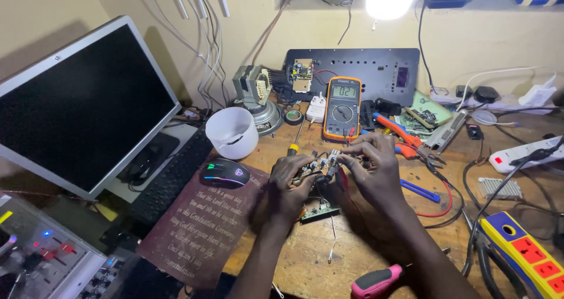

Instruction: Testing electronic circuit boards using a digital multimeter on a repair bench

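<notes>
While both my hands (335,172) pinch the circuit board (320,165), the multimeter (342,108) sits at twelve o'clock.

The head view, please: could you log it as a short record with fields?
Setting: cluttered wooden workbench
Left hand: grips one end of a small circuit board
Right hand: pinches the board's other end
Below hands: green board
Behind hands: orange multimeter, display lit
Left side: dark monitor, white cup, mouse
Front edge: pink-handled screwdriver
</notes>
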